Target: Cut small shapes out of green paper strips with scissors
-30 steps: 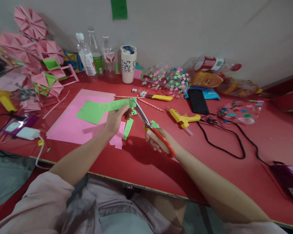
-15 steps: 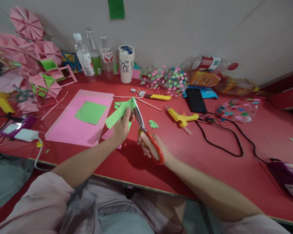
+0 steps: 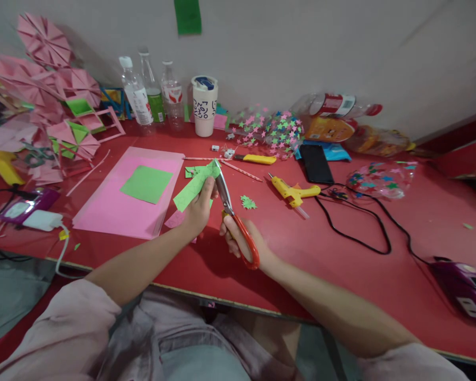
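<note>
The right hand (image 3: pixel 244 238) is wrapped around the red handles of the scissors (image 3: pixel 228 209), and the blades look nearly together, their tips at the far end of a green paper strip (image 3: pixel 189 194). The left hand (image 3: pixel 199 212) pinches that strip between thumb and fingers just beside the blades, so the paper hangs above the table (image 3: pixel 297 248), its loose end slanting down toward the person's left. Whether the tips are biting through paper at this instant cannot be told. For a clean edge, it would likely help to turn the strip with the left hand and let the scissors stay on one line, using short snips near the tips for tight corners. The thumb sits close to the steel, so the pinch is best set back a little before each bite, yet near enough that the thin paper does not flop. Just right of the blades lies a small heap of green cut-outs (image 3: pixel 248 202); offcuts are better dropped away from it. Left of the hands, a green square (image 3: pixel 146 184) rests on pink sheets (image 3: pixel 103 211), and a yellow glue gun (image 3: pixel 294 191) lies farther right, well apart from the cutting.
</note>
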`<state>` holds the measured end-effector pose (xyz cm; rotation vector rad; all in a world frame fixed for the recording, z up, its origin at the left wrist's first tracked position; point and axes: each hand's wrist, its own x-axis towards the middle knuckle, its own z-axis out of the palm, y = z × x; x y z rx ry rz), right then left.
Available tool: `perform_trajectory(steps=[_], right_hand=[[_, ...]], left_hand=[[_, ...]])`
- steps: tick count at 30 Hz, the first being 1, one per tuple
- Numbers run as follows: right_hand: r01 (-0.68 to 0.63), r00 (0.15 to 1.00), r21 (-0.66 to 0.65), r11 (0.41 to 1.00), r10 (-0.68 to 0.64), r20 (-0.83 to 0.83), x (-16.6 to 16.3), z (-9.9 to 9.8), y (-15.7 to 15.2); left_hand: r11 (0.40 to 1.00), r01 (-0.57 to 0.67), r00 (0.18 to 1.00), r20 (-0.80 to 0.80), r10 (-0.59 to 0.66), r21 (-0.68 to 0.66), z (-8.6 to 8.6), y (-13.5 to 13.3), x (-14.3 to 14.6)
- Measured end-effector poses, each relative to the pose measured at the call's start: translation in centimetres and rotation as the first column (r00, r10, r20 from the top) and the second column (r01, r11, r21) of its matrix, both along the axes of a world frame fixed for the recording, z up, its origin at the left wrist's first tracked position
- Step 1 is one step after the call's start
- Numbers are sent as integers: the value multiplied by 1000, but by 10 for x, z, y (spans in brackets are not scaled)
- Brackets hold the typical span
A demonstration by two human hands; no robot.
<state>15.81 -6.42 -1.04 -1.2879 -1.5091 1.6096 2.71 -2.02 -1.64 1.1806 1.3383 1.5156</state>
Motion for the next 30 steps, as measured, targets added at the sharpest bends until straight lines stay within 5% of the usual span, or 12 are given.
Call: perform_trajectory(steps=[23, 30], right_hand=[[36, 996, 15, 999, -37, 87, 0, 2, 3], [27, 995, 4, 1000, -27, 99, 4, 6, 7]], left_hand=[[998, -3, 995, 102, -4, 68, -7, 9, -1], [995, 12, 965, 261, -38, 100, -4, 13, -4]])
